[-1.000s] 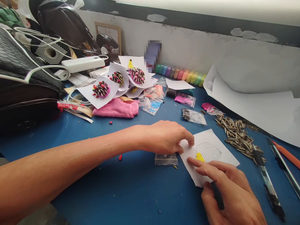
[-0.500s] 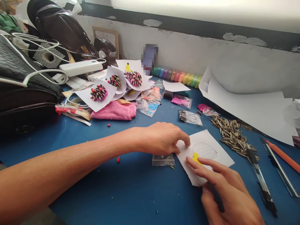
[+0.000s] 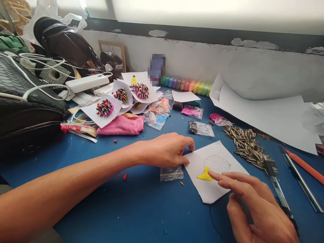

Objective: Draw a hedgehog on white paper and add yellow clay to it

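Observation:
A white paper (image 3: 194, 157) bears a pencil-drawn oval filled with small marks. Yellow clay (image 3: 204, 175) is spread at the oval's lower left. My left hand (image 3: 170, 150) rests at the paper's left edge, thumb and index finger touching it. Its other fingers are curled under, with a small yellowish bit showing among them. A clear zip bag (image 3: 172, 173) lies partly beneath this hand. My right hand (image 3: 258, 202) extends over the paper from the lower right, fingers outstretched, the index fingertip at the clay's right edge. A dark patch between its thumb and fingers is unclear.
Striped sunflower seeds (image 3: 249, 148) lie in a pile right of the paper, near pens (image 3: 301, 182). Behind are bags of coloured clay (image 3: 192, 111) and a row of coloured clay packs (image 3: 187, 84). Seed-covered clay figures (image 3: 105, 108) sit on papers above a pink cloth (image 3: 121, 125).
My right hand has drawn back rightward, uncovering more of the yellow clay, which now shows a pointed left end. My left hand stays at the paper's edge. The view has shifted slightly.

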Motion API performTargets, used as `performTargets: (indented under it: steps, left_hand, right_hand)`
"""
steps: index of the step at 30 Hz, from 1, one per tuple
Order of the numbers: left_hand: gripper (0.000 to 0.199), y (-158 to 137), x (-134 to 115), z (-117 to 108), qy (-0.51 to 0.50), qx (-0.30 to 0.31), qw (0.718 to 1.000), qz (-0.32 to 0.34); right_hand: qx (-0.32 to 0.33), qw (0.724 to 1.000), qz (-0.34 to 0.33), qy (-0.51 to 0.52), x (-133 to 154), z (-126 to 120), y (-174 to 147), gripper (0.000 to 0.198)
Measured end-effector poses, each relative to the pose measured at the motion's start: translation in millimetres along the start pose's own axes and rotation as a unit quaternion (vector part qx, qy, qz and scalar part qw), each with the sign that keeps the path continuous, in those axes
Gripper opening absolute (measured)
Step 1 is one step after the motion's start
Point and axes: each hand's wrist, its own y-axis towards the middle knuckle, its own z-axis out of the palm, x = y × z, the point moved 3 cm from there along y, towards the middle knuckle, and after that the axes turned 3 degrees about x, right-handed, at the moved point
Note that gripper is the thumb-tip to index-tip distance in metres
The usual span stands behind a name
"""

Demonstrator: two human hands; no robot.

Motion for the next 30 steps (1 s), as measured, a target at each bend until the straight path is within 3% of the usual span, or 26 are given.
performTargets:
  steps: [6, 11, 19, 30]
  left_hand:
    - [0.024, -2, -2, -1, 0.033, -0.010, 0.997, -0.065]
    - [0.016, -1, -8, 2, 0.033, -0.025, 0.996, -0.085]
    - [0.012, 6, -12, -3, 0.043, -0.013, 0.995, -0.093]
    - [0.012, 8, -32, -2, 0.108, 0.012, 0.989, -0.105]
  right_hand:
    - [-0.009, 0.991, 0.038, -0.126, -19, -7, 7, 0.031]
    - [-0.001, 0.982, 0.009, -0.191, -23, -8, 9, 0.032]
    - [0.002, 0.984, 0.044, -0.174, -25, -21, 6, 0.021]
    - [-0.020, 0.978, 0.037, -0.205, -32, -18, 6, 0.030]
